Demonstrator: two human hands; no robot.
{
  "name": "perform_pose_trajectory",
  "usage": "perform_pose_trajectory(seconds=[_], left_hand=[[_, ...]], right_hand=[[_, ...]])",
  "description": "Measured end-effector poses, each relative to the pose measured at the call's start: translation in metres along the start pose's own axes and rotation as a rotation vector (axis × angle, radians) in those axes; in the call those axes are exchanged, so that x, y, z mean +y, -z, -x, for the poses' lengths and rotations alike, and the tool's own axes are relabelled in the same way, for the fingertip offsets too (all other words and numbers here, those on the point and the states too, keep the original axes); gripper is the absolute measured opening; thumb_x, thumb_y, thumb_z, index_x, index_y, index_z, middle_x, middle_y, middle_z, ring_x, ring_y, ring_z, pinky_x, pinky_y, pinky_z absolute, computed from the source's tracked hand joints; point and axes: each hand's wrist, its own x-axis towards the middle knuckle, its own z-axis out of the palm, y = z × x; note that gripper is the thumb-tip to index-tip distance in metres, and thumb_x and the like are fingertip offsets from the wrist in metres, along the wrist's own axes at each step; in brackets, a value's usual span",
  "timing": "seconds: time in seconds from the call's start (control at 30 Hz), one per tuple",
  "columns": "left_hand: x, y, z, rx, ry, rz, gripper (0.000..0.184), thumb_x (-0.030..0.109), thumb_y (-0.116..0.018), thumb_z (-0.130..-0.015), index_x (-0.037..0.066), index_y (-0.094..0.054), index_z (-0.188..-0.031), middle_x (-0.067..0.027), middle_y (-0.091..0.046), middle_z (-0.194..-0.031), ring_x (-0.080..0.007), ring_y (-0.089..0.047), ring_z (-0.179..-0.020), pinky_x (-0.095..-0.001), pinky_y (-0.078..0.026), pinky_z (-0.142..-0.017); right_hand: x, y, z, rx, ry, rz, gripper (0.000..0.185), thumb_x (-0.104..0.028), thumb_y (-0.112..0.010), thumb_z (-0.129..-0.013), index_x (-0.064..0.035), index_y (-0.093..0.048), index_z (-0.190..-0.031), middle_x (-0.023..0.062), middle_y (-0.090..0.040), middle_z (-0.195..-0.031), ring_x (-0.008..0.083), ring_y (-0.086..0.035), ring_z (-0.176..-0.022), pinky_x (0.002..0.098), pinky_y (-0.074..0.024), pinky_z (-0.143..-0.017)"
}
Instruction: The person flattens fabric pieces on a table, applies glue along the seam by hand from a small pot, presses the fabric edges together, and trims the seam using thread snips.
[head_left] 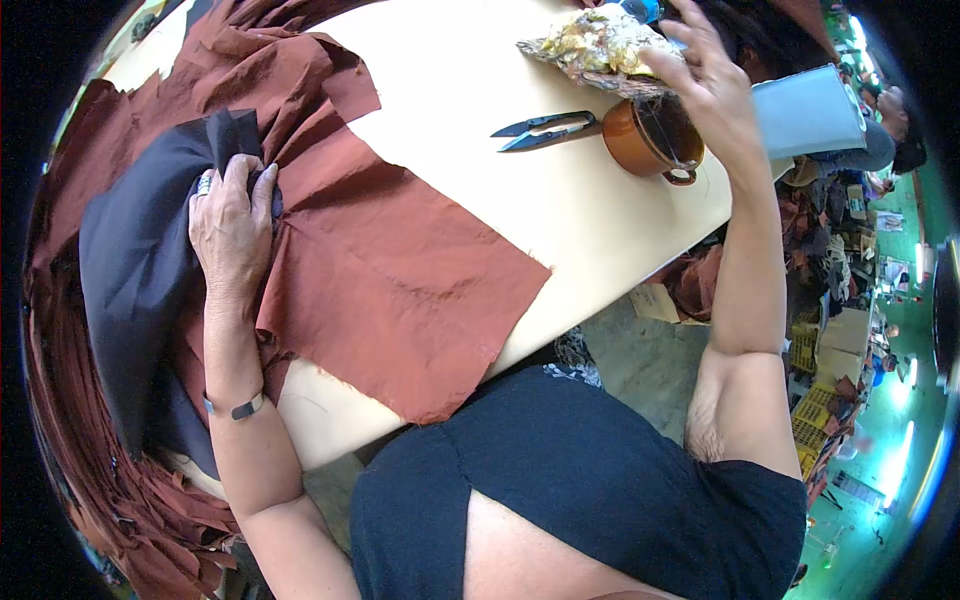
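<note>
My left hand [235,220] is closed on a bunched piece of dark navy cloth [130,270] at the left of the table. Rust-brown fabric [400,280] lies under and around it, with one flat panel spread toward the table's near edge. My right hand [710,90] is raised at the upper right, its fingers apart and holding nothing that I can see. It hovers close to a brown cup with a handle [640,140] and a crumpled multicoloured cloth or bag [600,45]. Black thread snips [545,130] lie beside the cup.
A cream tabletop [450,110] stretches across the middle. At its right stands a light blue box-like object [810,110]. More rust fabric hangs over the left side. On the floor to the right are cloth piles and yellow crates [815,410]; other people sit farther off.
</note>
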Motion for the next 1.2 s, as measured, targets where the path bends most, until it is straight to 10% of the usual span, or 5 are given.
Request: perform_pose_trajectory(seconds=[0.2, 0.73, 1.0, 1.2], left_hand=[[-0.001, 0.001, -0.003, -0.028, 0.001, 0.034, 0.019, 0.028, -0.056, -0.086, 0.010, -0.057, -0.089, -0.0144, -0.059, -0.075, -0.0312, -0.057, -0.074, -0.0400, -0.040, -0.069], [-0.003, 0.001, -0.003, -0.066, 0.020, 0.061, 0.020, 0.029, -0.055, -0.086, 0.009, -0.057, -0.091, -0.0139, -0.062, -0.083, -0.0327, -0.057, -0.083, -0.0407, -0.040, -0.074], [-0.008, 0.002, -0.006, -0.081, -0.024, 0.095, 0.022, 0.032, -0.053, -0.086, 0.011, -0.058, -0.089, -0.0156, -0.059, -0.077, -0.0332, -0.057, -0.078, -0.0425, -0.043, -0.070], [-0.007, 0.000, -0.001, 0.019, -0.019, 0.108, 0.022, 0.032, -0.055, -0.085, 0.011, -0.060, -0.085, -0.0128, -0.061, -0.077, -0.0302, -0.058, -0.077, -0.0407, -0.043, -0.071]], right_hand=[[0.024, 0.038, 0.065, 0.023, -0.018, 0.210, 0.040, -0.034, -0.074, -0.068, -0.0083, -0.062, -0.097, 0.0100, -0.060, -0.101, 0.0261, -0.058, -0.092, 0.0341, -0.0450, -0.081], [0.056, 0.012, 0.056, -0.315, 0.043, 0.457, 0.054, -0.038, -0.073, -0.060, -0.0102, -0.059, -0.103, 0.0158, -0.048, -0.123, 0.0325, -0.045, -0.113, 0.0426, -0.0370, -0.094], [0.014, 0.029, 0.090, -0.149, 0.181, 0.701, 0.030, -0.019, -0.072, -0.063, -0.0114, -0.061, -0.090, 0.0059, -0.042, -0.136, 0.0277, -0.041, -0.119, 0.0416, -0.0354, -0.094], [-0.081, -0.032, 0.073, -0.088, 0.509, -0.024, 0.024, -0.001, -0.061, -0.072, -0.0084, -0.067, -0.094, 0.0100, -0.056, -0.118, 0.0265, -0.052, -0.108, 0.0377, -0.0413, -0.090]])
